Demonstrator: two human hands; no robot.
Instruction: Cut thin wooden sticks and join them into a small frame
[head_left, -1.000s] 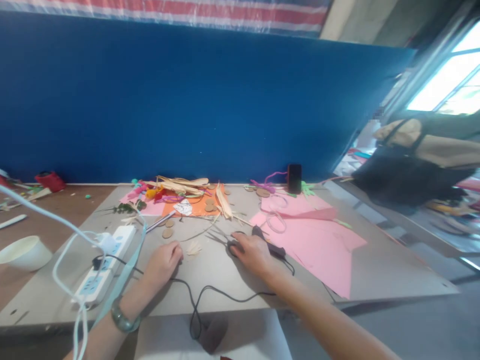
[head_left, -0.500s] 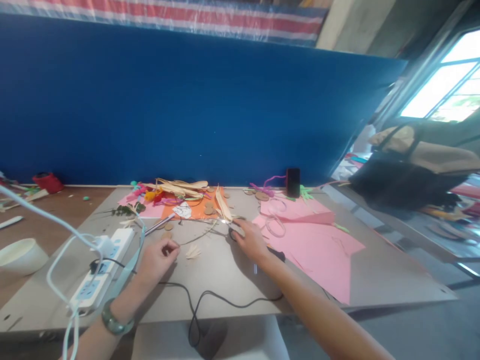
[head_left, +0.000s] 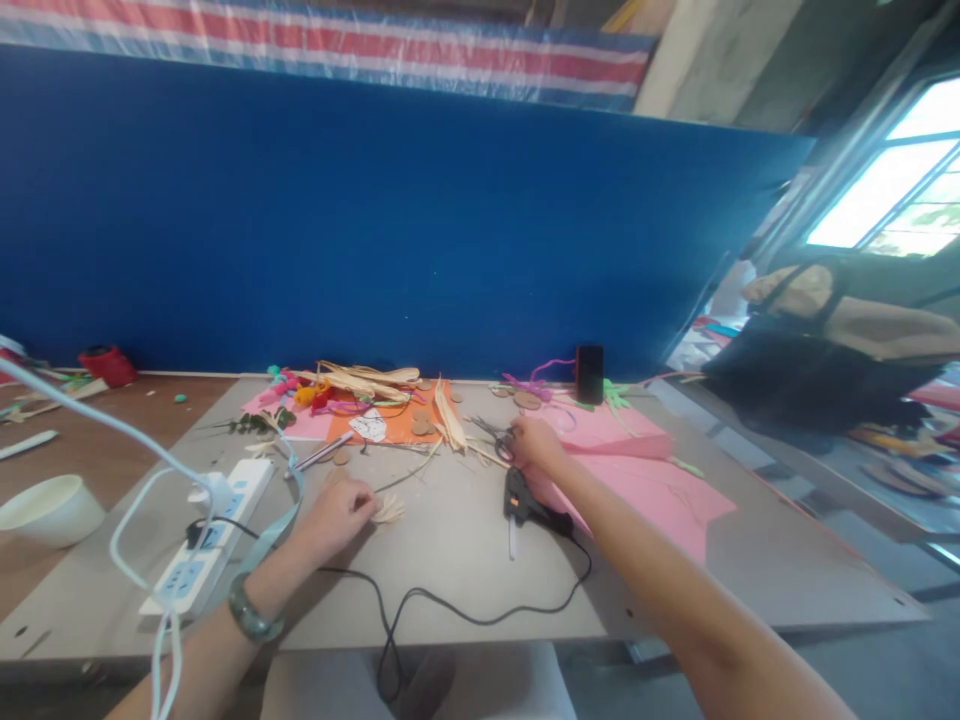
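My right hand (head_left: 534, 445) reaches to the far middle of the grey table (head_left: 450, 590), its fingers closed round the handles of dark scissors (head_left: 489, 431) whose blades point left. Just in front of that hand lies a black glue gun (head_left: 529, 505), with its cord looping toward the table's near edge. My left hand (head_left: 341, 512), a green bangle on the wrist, rests on the table with fingers curled. Its fingertips pinch the edge of a small pale straw fan piece (head_left: 389, 510).
A white power strip (head_left: 202, 545) with cables lies at the left, and a white bowl (head_left: 45, 505) stands beyond it. Pink paper sheets (head_left: 645, 480) cover the right. Straw strips lie on orange paper (head_left: 390, 420). A phone (head_left: 589, 372) leans on the blue wall. A person (head_left: 825, 340) is at far right.
My right hand has moved from the table's middle up and right toward the pink paper, carrying the scissors and uncovering the glue gun. My left hand has shifted right onto the straw piece.
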